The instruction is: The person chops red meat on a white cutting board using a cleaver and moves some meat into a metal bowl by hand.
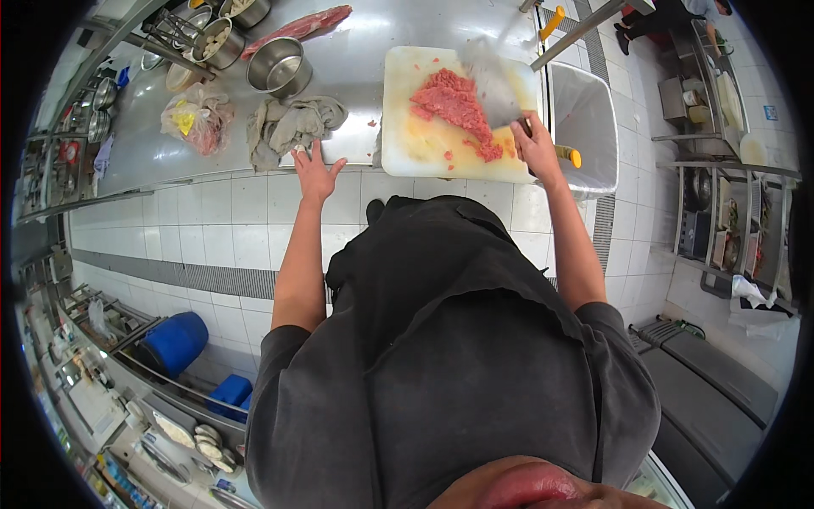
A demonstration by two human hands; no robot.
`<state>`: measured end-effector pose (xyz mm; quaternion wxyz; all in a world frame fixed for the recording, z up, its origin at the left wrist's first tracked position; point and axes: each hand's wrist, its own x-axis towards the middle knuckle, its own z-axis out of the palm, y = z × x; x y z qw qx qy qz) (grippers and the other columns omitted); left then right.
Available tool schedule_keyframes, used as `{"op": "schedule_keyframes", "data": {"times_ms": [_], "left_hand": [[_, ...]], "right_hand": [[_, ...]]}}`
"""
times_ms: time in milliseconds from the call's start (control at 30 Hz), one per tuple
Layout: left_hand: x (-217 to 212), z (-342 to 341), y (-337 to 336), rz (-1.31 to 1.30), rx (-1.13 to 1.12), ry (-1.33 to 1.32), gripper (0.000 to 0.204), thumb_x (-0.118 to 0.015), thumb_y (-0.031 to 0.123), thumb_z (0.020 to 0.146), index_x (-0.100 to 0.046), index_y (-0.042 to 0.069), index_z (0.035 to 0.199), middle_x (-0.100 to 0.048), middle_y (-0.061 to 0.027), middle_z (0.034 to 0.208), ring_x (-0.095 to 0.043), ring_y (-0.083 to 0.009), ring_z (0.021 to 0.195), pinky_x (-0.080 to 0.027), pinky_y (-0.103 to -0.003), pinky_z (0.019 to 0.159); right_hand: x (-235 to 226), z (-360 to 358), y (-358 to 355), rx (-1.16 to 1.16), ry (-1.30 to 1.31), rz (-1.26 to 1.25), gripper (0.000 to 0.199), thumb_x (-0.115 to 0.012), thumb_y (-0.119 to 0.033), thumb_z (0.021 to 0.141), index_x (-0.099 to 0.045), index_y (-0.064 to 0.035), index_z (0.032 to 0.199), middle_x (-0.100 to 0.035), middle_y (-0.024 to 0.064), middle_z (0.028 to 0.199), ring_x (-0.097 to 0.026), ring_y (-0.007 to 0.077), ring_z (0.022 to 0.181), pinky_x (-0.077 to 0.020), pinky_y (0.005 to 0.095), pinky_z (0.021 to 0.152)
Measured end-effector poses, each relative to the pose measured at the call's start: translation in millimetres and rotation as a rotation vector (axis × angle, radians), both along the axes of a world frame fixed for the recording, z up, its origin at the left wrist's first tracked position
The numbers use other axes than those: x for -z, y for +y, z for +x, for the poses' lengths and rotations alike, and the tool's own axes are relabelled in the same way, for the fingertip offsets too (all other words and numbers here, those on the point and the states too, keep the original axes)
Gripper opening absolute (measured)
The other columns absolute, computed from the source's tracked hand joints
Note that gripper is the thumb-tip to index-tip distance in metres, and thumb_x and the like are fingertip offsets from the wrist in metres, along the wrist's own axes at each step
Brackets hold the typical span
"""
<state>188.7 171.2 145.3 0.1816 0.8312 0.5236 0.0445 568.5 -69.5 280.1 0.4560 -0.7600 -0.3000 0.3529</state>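
Observation:
My right hand (534, 146) is closed round the dark handle of a cleaver (498, 95), whose broad blade is smeared by motion. The blade stands over the right side of a heap of chopped red meat (454, 103). Under the meat lies a thick white cutting board (403, 153), with small scraps scattered on it. My left hand (315, 176) has its fingers spread at the counter's front edge. Its fingertips touch or nearly touch a crumpled grey cloth (297, 125).
Behind the cloth stands a steel pot (280, 68), with a long piece of raw meat (298, 29) beyond it. A knotted plastic bag (197, 121) lies on the steel counter (140, 153) at left. Right of the board is a lined bin (585, 127). Another person (678, 17) is at the far right.

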Motion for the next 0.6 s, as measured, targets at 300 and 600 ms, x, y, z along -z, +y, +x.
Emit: {"op": "schedule_keyframes", "data": {"times_ms": [300, 600], "left_hand": [[-4.1, 6.8, 4.3, -0.01, 0.009, -0.004, 0.092, -0.064, 0.06, 0.08, -0.026, 0.01, 0.148, -0.02, -0.0373, 0.144, -0.006, -0.049, 0.14, -0.013, -0.05, 0.115], [5.1, 1.6, 3.7, 0.039, 0.021, -0.014, 0.093, -0.061, 0.062, 0.08, -0.027, 0.009, 0.148, -0.025, -0.0366, 0.142, -0.008, -0.0499, 0.139, -0.014, -0.051, 0.114]], "right_hand": [[36.1, -47.0, 43.3, -0.19, -0.711, -0.31, 0.025, -0.051, -0.024, 0.093, -0.046, -0.0058, 0.11, -0.066, 0.0231, 0.087, -0.062, 0.046, 0.075, -0.0479, 0.0541, 0.066], [31.0, -45.6, 40.2, -0.128, -0.746, -0.4, 0.024, -0.05, -0.025, 0.093, -0.046, -0.0061, 0.107, -0.066, 0.0242, 0.081, -0.064, 0.0445, 0.075, -0.0485, 0.0547, 0.068]]}}
